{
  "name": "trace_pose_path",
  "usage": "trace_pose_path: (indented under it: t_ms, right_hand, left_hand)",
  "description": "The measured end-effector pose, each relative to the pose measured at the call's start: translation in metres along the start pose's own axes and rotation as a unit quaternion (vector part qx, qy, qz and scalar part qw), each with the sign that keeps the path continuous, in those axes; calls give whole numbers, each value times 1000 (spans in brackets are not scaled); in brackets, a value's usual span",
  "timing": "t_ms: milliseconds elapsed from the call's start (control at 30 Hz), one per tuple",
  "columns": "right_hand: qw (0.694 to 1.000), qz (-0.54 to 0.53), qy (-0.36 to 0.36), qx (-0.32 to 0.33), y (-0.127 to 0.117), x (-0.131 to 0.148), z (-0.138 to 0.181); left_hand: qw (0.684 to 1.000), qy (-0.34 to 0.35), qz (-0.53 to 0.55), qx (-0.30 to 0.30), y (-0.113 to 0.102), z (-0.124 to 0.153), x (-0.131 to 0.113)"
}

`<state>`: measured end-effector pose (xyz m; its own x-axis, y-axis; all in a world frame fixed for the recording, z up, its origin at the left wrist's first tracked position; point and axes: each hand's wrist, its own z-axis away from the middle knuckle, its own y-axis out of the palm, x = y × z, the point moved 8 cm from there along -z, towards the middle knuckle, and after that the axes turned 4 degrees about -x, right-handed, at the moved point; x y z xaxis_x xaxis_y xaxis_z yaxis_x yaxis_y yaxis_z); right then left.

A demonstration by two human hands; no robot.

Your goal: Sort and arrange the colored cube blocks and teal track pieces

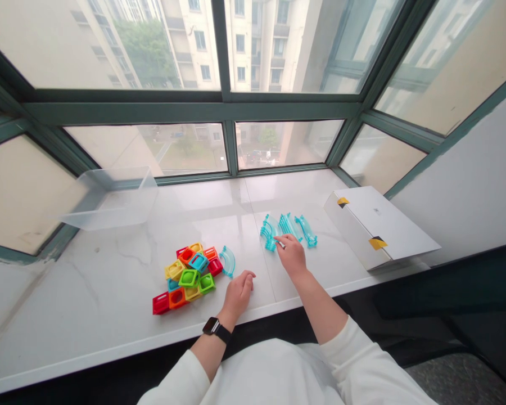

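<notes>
My right hand reaches to a group of translucent blue track pieces, its thumb and fingers pinched at the end of the leftmost curved track piece. Beside it lie some nested curved pieces and a wavy track piece. Near the front edge, my left hand rests with its fingers curled together and nothing visible in them. A single curved blue piece lies just beyond it. To its left is a pile of coloured hollow blocks, among them a green block and a red block.
A clear plastic bin stands at the back left by the window. On the right sits a white box with yellow-and-black tabs. The white marble-look counter ends at a front edge close to my body.
</notes>
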<state>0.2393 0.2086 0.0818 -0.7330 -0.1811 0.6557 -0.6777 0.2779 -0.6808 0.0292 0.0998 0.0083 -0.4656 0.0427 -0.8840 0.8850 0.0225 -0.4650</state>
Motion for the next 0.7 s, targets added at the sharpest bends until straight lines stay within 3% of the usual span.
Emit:
trace_pose_path:
  t_ms: [700]
  right_hand:
    - [998,45,17,34,18,-3,-2]
  left_hand:
    - [1000,-4,-6,8,0,0,-3]
